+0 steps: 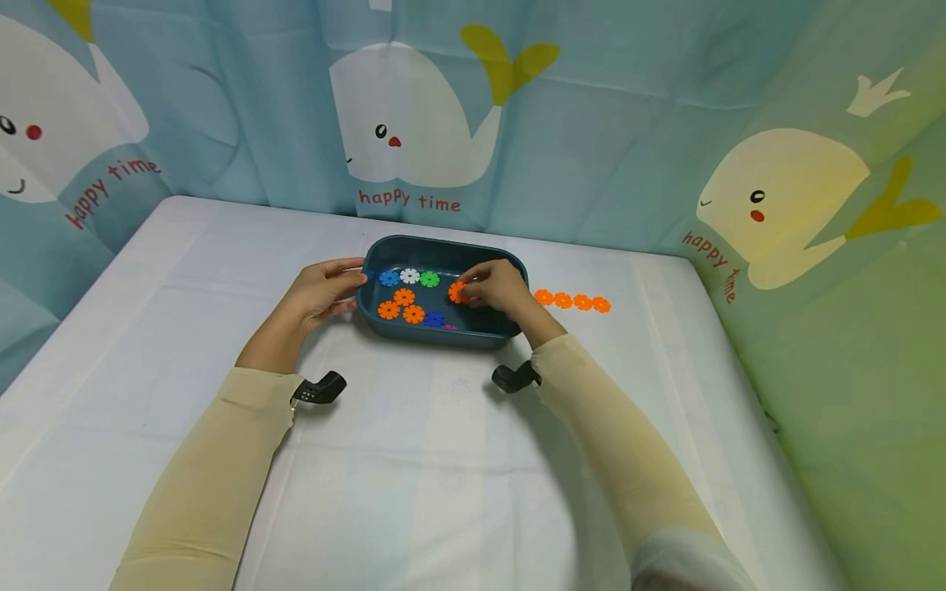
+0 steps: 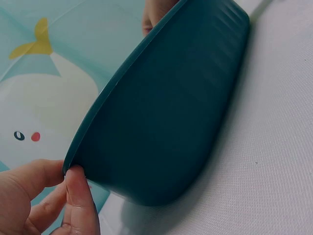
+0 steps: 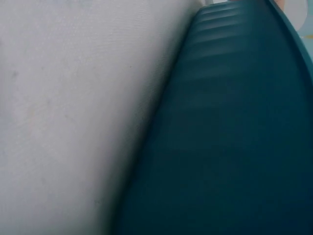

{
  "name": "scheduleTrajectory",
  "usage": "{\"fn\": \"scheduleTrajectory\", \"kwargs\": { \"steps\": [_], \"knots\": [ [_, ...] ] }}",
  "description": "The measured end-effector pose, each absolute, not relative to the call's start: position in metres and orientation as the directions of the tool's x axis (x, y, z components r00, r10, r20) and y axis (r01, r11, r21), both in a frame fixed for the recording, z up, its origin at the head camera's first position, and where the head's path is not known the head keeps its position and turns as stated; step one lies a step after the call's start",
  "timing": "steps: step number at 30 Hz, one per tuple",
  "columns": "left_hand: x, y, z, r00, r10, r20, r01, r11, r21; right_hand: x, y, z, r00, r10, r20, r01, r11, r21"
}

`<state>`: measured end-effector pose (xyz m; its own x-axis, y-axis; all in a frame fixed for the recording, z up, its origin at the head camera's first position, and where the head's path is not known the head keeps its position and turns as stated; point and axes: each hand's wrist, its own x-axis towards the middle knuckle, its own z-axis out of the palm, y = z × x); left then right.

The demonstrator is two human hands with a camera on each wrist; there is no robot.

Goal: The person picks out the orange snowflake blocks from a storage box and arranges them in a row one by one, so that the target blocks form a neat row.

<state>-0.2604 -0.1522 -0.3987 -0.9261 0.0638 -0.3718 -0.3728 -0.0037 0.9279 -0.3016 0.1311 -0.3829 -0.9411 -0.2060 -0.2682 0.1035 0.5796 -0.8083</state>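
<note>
A dark teal plastic basin (image 1: 443, 337) stands on the table. My left hand (image 1: 319, 289) pinches its left rim between thumb and fingers; the left wrist view shows that grip on the basin wall (image 2: 156, 112) up close. Over the basin's right side, my right hand (image 1: 505, 289) pinches an orange snowflake-shaped disc (image 1: 456, 292). Inside the basin lie several more orange discs (image 1: 414, 314), a light blue disc (image 1: 389, 278), a white disc (image 1: 410, 276), a green disc (image 1: 429, 279) and a dark blue disc (image 1: 434, 319). The basin's near wall mostly hides a pink piece (image 1: 450, 327).
Right of the basin, several orange discs (image 1: 582, 302) lie in a row on the white tablecloth (image 1: 443, 460). A whale-print curtain (image 1: 613, 164) hangs behind the table and along its sides. Black wrist devices (image 1: 323, 388) stick out from both sleeves.
</note>
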Motion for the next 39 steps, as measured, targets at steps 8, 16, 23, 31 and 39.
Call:
{"fn": "scheduleTrajectory", "kwargs": {
  "steps": [8, 16, 23, 31, 39],
  "knots": [
    [-0.260, -0.151, -0.399, -0.928, 0.064, -0.368, -0.369, -0.010, 0.929, -0.296, 0.136, -0.376, -0.943, -0.237, -0.233, 0.068, 0.550, -0.833],
    [-0.261, -0.151, -0.398, -0.928, 0.061, -0.369, -0.370, -0.011, 0.929, -0.293, 0.141, -0.370, -0.946, -0.241, -0.219, 0.069, 0.511, -0.857],
    [-0.260, -0.152, -0.397, -0.928, 0.071, -0.367, -0.368, 0.001, 0.930, -0.287, 0.147, -0.365, -0.948, -0.249, -0.199, 0.059, 0.477, -0.877],
    [-0.260, -0.152, -0.397, -0.930, 0.071, -0.361, -0.362, -0.004, 0.932, -0.282, 0.153, -0.363, -0.955, -0.234, -0.182, 0.041, 0.504, -0.863],
    [-0.260, -0.153, -0.397, -0.928, 0.074, -0.365, -0.367, -0.019, 0.930, -0.275, 0.162, -0.363, -0.960, -0.218, -0.178, 0.050, 0.490, -0.870]
  ]
}}
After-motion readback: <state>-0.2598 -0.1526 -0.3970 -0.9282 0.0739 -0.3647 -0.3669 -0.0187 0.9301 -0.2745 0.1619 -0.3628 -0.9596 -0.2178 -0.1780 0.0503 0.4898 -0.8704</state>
